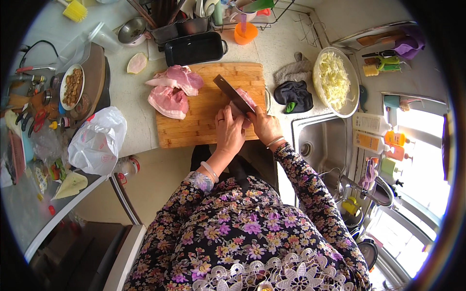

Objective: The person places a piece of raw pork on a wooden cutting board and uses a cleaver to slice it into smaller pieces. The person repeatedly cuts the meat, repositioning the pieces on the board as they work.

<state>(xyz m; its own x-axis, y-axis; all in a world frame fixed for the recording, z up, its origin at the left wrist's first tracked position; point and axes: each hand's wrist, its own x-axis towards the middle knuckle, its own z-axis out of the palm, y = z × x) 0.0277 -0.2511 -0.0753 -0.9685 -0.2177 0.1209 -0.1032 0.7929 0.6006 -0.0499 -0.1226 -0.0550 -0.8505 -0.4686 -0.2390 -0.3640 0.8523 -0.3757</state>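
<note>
A cleaver is in my right hand, its broad dark blade slanting to the upper left over the wooden cutting board. Under and beside the blade lies a piece of raw meat, partly hidden by the steel and my fingers. With bent fingers, my left hand presses on that piece close to the blade. Two larger pieces of raw pink meat with pale fat, one upper and one lower, rest at the board's left side, partly over its edge.
A black rectangular pan stands behind the board. To the right are dark cloths, a bowl of shredded cabbage and a steel sink. At left sit a white plastic bag and a plate of brown food pieces.
</note>
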